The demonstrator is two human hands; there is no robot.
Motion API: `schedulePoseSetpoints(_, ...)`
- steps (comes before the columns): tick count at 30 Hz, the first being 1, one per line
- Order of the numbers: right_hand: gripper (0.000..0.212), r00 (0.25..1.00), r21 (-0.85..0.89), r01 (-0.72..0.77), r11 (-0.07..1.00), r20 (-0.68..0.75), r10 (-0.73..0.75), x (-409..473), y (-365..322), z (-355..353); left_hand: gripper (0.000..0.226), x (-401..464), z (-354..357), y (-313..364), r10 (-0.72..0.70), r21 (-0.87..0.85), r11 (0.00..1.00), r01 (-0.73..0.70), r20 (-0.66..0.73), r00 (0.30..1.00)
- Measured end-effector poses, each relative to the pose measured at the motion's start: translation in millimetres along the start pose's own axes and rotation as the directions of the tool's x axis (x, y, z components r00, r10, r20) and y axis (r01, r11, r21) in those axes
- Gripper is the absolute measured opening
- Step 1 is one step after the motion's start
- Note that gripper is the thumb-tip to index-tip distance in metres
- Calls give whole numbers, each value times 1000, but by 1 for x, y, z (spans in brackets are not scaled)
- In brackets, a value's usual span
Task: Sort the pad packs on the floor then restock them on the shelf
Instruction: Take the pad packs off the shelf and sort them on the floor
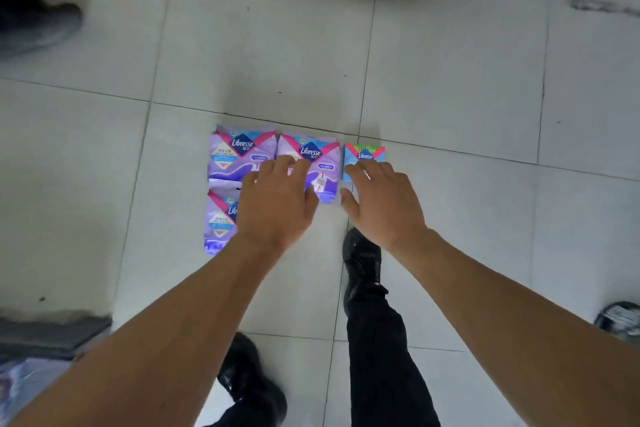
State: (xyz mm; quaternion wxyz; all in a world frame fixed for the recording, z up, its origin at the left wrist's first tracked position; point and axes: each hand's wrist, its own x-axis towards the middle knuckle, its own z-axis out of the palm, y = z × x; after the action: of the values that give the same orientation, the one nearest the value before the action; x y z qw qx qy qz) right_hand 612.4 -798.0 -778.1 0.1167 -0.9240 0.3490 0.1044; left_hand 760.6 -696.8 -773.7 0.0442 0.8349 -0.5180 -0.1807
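The left hand (277,204) lies flat, fingers straight and spread, over the middle purple plastic pad pack (313,163); the right hand (381,204) reaches with loose, parted fingers onto the small blue-and-green pad pack (364,155), seemingly only touching it. 2 more purple packs sit to the left on the pale tiled floor (450,87): the far-left purple pack (240,154) and the near-left purple pack (220,222).

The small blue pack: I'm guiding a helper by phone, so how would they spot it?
On the pale tiled floor lies a cluster of purple pad packs. The small blue pack lies at the right end, under the right hand's fingertips. It alone is blue, green-striped on top and much smaller.
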Motion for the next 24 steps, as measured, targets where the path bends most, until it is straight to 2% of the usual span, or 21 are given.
schedulePoseSetpoints(3, 46, 992, -73, 129, 989, 22, -128, -26, -59, -60, 37, -58, -57, -22, -69, 12, 998, 70, -31, 997)
schedulePoseSetpoints(6, 45, 973, -98, 229, 968, 23, -228, -40, -121, -105, 40, -113, -104, -53, -208, -17, 978, 207, -43, 977)
schedulePoseSetpoints(9, 43, 928, -118, 370, 921, 11, -371, -47, -189, -136, 40, -169, -146, -89, -366, -42, 931, 364, -84, 927)
schedulePoseSetpoints(11, 42, 885, -136, 460, 877, -6, -465, -52, -236, -152, 40, -207, -167, -112, -480, -86, 877, 473, -119, 869)
schedulePoseSetpoints(17, 41, 648, -147, 745, 650, -70, -758, -88, -361, -174, 38, -330, -220, -155, -752, -272, 659, 701, -273, 600)
schedulePoseSetpoints(24, 41, 343, -65, 937, 344, -27, -939, -176, -486, -174, 35, -486, -240, -175, -923, -486, 336, 807, -339, 181)
